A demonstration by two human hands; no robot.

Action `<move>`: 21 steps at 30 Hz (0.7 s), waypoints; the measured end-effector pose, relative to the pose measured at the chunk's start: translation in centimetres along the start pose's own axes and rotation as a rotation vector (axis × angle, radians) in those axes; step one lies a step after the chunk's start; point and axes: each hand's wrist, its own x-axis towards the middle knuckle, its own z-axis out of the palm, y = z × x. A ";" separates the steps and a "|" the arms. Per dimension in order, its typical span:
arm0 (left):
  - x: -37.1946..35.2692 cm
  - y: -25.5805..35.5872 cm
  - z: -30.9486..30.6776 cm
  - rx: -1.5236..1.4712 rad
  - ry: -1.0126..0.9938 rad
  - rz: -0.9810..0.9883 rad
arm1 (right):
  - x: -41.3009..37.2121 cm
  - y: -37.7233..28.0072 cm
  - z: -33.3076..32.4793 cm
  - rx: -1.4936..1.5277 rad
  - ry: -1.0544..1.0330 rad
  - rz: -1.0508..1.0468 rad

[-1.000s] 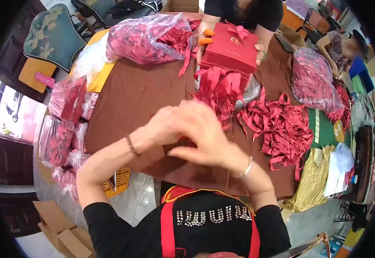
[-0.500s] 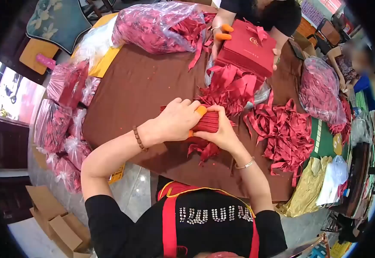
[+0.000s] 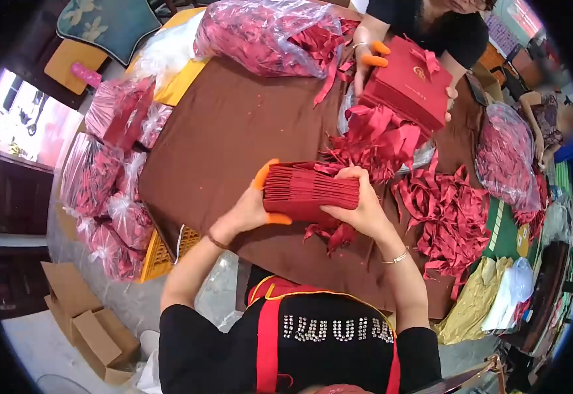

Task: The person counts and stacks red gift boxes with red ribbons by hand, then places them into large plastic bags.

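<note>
Between my two hands is a thick stack of flat red gift bags (image 3: pixel 309 192), their edges fanned in even layers toward me. My left hand (image 3: pixel 250 205), with orange finger cots on thumb and finger, clasps the left end. My right hand (image 3: pixel 365 209) grips the right end, its thumb across the front. Red ribbon hangs beneath the stack toward the brown-covered table (image 3: pixel 221 131). Just beyond my right hand lies a heap of red ribbons (image 3: pixel 372 141), and to its right a larger ribbon pile (image 3: pixel 447 220).
Across the table, a person holds another stack of red gift bags (image 3: pixel 408 85). A plastic sack of red ribbon goods (image 3: pixel 260 39) lies at the back, another (image 3: pixel 506 154) at right. Bagged red bundles (image 3: pixel 96 174) stand at left; cardboard boxes (image 3: pixel 92 322) sit on the floor.
My left hand has moved from across the top of the stack to its left end, exposing the layered edges. The view has shifted slightly.
</note>
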 end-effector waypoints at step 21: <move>1.4 -6.6 3.9 0.044 0.149 -0.015 | -0.6 -1.1 0.5 -0.107 0.163 -0.272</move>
